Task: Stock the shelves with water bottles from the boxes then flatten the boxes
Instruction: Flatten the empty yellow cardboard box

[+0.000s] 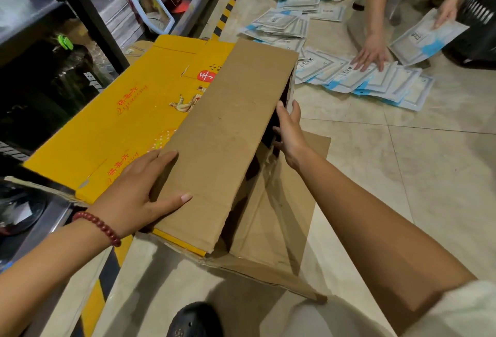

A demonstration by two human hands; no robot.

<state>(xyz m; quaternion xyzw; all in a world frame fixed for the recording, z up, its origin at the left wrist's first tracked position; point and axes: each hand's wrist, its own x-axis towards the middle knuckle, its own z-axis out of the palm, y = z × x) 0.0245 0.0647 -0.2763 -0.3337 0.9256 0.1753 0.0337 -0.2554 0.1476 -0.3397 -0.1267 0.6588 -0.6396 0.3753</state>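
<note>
Shelving (80, 14) runs along the far left, with a flattened yellow box (120, 127) on the floor beside it. Left hand (134, 197) lies with straight fingers (171, 202) on the near end of the brown cardboard box (228, 135), while the right hand (288, 132) curls over its open right edge. Flattening looks underway; next the walls likely need pressing down sideways.

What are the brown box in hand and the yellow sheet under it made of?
Brown box: plain matte cardboard, by its fold creases and torn edges. Yellow sheet: seemingly a flattened carton with a smoother printed face, by its flap cuts and folds.
</note>
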